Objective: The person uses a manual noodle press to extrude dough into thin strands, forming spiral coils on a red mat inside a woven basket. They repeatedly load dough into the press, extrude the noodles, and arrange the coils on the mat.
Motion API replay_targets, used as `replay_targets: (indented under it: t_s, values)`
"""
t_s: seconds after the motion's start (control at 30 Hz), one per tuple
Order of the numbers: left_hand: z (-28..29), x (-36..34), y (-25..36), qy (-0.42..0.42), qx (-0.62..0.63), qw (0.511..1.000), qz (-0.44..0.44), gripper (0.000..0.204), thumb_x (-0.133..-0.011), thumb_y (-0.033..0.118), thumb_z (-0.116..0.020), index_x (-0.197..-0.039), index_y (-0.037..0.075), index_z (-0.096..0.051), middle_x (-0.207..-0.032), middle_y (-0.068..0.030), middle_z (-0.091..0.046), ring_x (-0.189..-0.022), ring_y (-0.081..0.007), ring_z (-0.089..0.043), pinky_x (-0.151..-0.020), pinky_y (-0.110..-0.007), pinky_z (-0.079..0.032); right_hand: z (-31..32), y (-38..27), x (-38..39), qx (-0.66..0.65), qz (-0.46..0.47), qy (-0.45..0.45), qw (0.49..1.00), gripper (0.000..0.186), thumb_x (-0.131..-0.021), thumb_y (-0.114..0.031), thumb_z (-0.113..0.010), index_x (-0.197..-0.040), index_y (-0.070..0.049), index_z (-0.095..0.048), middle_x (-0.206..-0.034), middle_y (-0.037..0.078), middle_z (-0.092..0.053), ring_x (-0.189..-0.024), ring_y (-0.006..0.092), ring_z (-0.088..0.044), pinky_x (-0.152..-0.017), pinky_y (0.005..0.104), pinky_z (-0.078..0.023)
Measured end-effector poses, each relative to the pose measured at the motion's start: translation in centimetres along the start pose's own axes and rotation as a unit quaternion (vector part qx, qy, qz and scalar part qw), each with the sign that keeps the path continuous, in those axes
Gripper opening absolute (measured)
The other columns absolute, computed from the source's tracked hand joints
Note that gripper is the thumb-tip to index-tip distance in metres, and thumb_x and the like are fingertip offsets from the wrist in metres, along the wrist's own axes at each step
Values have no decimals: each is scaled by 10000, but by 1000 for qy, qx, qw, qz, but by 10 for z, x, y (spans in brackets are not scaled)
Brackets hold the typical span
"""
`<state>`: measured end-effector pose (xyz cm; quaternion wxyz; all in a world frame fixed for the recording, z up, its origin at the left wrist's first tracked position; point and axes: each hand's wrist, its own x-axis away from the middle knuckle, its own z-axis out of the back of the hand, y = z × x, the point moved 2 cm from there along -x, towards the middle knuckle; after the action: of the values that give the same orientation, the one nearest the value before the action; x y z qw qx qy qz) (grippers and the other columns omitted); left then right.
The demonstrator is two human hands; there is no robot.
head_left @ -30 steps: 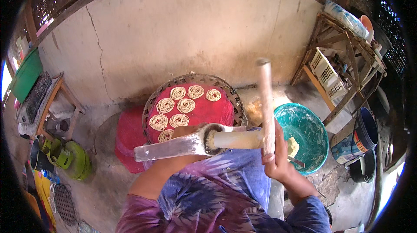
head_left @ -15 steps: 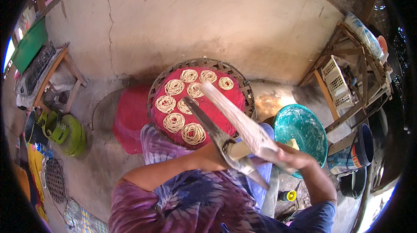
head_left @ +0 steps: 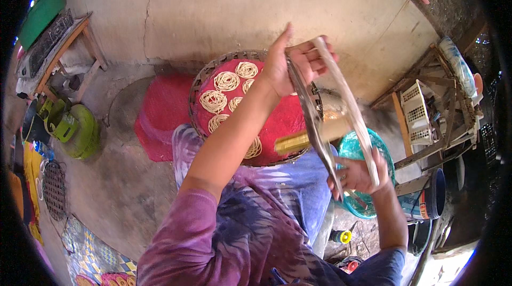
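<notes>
A hand press has two long bars, one pale and dusty (head_left: pixel 348 105), one dark (head_left: pixel 311 115). A brass-coloured cylinder (head_left: pixel 292 143) sticks out leftward from between them. At the upper ends is my left hand (head_left: pixel 301 62), palm exposed, thumb and fingers spread, the bar ends against it. My right hand (head_left: pixel 360 174) holds the lower part, fingers by the dark bar, thumb side at the pale one. Left of the press, several coils of pale noodle-like dough (head_left: pixel 226 81) lie on a red sheet (head_left: pixel 277 126) over a round woven basket (head_left: pixel 200 75). My left forearm hides some coils.
A teal basin (head_left: pixel 380 144), whitened inside, stands right of my knees. Further right are a wooden rack (head_left: pixel 424 75) with a white crate (head_left: pixel 417 112) and a dark blue bucket (head_left: pixel 437 192). On the left are a green gas cylinder (head_left: pixel 80 131), a wooden bench (head_left: pixel 88 43) and a red stool-like object (head_left: pixel 160 118).
My left hand has moved from the press's lower middle to its upper ends and opened. The press has swung steeper and rightward, its cylinder now showing on the left. The whole view has shifted slightly.
</notes>
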<state>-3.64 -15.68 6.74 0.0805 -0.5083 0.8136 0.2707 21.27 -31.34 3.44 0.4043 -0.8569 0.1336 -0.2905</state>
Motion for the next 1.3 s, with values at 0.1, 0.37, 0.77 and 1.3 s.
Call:
replay_targets:
  t_s: [0.1, 0.37, 0.77, 1.3]
  values:
    - [58, -5, -2, 36, 149, 988, -5, 762, -894, 674, -352, -1206, 1, -527, -1091, -164, -606, -1085, -335, -547, -850, -446, -431, 5, -26, -15, 27, -38, 50, 998, 1010, -795, -780, -421, -1439, -16, -274, -1155, 282, -548, -967, 397, -597, -840, 490, -482]
    - [109, -1, 6, 1, 210, 970, -123, 663, -901, 633, -366, -1065, 20, -559, -994, -116, -596, -1006, -289, -553, -897, -418, -446, 3, -59, -27, 223, -48, 226, 947, 771, -889, -651, -427, -1311, -6, -452, -965, 254, -644, -714, 315, -673, -591, 375, -549]
    - [69, 5, 17, -19, 180, 971, -155, 601, -904, 622, -373, -970, 50, -545, -894, -98, -600, -866, -268, -564, -867, -391, -460, -33, -76, -14, 293, -42, 259, 919, 682, -908, -576, -449, -1219, 26, -516, -892, 203, -650, -639, 276, -655, -584, 344, -539]
    - [90, 12, -13, -34, 197, 966, -165, 466, -939, 549, -363, -870, 114, -517, -790, -43, -542, -764, -243, -530, -761, -439, -448, 2, -33, -17, 126, 40, 166, 977, 791, -917, -666, -362, -1280, 31, -455, -956, 244, -633, -671, 308, -662, -589, 410, -563]
